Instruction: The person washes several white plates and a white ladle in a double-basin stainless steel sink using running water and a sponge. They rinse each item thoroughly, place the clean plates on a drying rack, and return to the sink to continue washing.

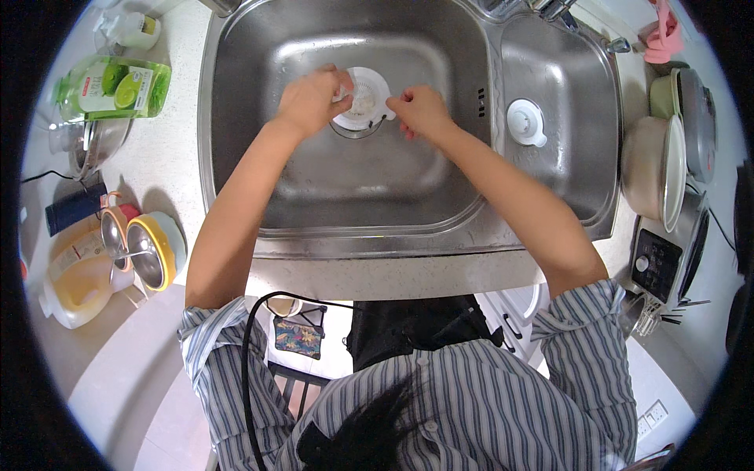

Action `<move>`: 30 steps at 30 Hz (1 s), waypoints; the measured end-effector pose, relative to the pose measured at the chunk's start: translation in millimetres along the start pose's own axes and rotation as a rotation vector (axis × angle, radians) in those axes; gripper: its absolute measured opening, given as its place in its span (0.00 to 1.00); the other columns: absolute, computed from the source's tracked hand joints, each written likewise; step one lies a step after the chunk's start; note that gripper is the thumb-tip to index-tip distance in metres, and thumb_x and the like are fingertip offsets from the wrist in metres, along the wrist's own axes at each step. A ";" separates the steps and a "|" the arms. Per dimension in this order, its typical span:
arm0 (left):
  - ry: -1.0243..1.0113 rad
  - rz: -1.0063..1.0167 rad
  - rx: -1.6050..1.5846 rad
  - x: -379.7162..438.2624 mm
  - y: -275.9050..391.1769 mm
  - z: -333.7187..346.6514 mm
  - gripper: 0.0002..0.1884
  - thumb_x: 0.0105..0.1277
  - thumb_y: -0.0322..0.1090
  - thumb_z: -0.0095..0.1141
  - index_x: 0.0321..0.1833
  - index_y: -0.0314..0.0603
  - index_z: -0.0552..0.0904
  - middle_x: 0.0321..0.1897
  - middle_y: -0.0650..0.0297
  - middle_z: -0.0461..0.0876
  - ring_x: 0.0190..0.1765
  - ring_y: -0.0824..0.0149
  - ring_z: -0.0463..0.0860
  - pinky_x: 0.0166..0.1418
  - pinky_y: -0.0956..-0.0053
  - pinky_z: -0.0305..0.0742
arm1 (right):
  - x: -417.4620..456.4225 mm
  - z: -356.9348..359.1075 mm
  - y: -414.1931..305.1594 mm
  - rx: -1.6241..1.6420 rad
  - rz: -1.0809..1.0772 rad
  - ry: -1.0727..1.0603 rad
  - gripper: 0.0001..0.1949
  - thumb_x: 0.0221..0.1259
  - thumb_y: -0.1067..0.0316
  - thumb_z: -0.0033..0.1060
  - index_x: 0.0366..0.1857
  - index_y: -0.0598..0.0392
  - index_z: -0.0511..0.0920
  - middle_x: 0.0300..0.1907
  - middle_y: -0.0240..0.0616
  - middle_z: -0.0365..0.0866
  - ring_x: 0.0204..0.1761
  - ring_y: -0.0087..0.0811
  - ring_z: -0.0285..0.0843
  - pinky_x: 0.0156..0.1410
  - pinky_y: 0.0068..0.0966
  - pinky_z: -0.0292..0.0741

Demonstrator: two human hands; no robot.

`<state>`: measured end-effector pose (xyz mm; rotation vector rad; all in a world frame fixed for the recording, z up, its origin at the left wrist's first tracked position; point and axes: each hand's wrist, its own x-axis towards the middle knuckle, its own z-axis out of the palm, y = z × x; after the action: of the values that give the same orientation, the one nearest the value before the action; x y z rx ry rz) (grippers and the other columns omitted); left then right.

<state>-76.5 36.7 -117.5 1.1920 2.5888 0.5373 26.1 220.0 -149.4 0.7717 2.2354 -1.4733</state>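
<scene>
Over the larger basin of the steel sink (353, 194), a round white sink strainer (368, 82) lies above the drain, tilted so that part of the drain ring shows below it. Some pale residue is in its middle. My left hand (315, 97) is at the strainer's left side, fingers bent over its rim; whether it grips the rim is not plain. At the strainer's right, my right hand (421, 109) has thumb and forefinger together by the rim's small tab. A second white strainer (525, 122) sits in the smaller basin's drain.
Left counter: a green dish soap bottle (118, 88), a pump bottle (138, 30), steel-lined cups (147, 250) and a large jug (79, 282). Right: a beige pot (651, 168) and an appliance with a knob (657, 262). Faucet parts (548, 7) stand at the sink's back edge.
</scene>
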 end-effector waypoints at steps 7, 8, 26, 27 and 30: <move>-0.503 -0.280 -0.048 0.8 -31.0 27.2 0.10 0.57 0.41 0.65 0.38 0.47 0.85 0.33 0.58 0.86 0.40 0.58 0.85 0.43 0.62 0.78 | 7.5 -13.1 9.0 0.085 -0.008 0.128 0.15 0.54 0.59 0.60 0.19 0.61 0.78 0.15 0.40 0.79 0.15 0.29 0.78 0.23 0.28 0.76; -0.450 -0.185 0.002 -4.7 -32.5 42.4 0.10 0.57 0.41 0.65 0.39 0.47 0.86 0.35 0.58 0.86 0.41 0.56 0.85 0.45 0.61 0.78 | 7.8 -14.4 9.5 0.102 -0.008 0.130 0.15 0.54 0.59 0.60 0.19 0.61 0.78 0.15 0.40 0.79 0.14 0.29 0.78 0.23 0.28 0.76; -0.299 -0.024 0.113 -14.1 -42.8 131.4 0.06 0.61 0.34 0.56 0.32 0.43 0.84 0.35 0.51 0.85 0.39 0.50 0.85 0.42 0.57 0.79 | 8.1 -19.3 12.5 0.118 -0.034 0.118 0.14 0.55 0.61 0.60 0.19 0.62 0.75 0.16 0.38 0.77 0.14 0.25 0.74 0.20 0.24 0.73; -0.286 -0.017 0.089 -15.6 -48.8 130.0 0.05 0.61 0.33 0.56 0.34 0.44 0.84 0.35 0.50 0.85 0.39 0.50 0.85 0.41 0.57 0.79 | 8.6 -20.0 12.6 0.112 -0.028 0.116 0.14 0.55 0.61 0.60 0.19 0.62 0.75 0.16 0.38 0.77 0.14 0.25 0.74 0.20 0.24 0.73; -0.138 -0.089 -0.059 -20.1 -61.9 116.1 0.05 0.61 0.29 0.57 0.37 0.43 0.85 0.34 0.51 0.85 0.34 0.55 0.85 0.37 0.61 0.79 | 9.5 -21.8 14.9 0.107 -0.015 0.131 0.14 0.55 0.61 0.60 0.20 0.62 0.75 0.16 0.38 0.77 0.14 0.25 0.74 0.20 0.24 0.74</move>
<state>-63.5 10.6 -247.4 1.0513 2.4776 0.4916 27.9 247.0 -156.9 0.9103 2.2764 -1.6032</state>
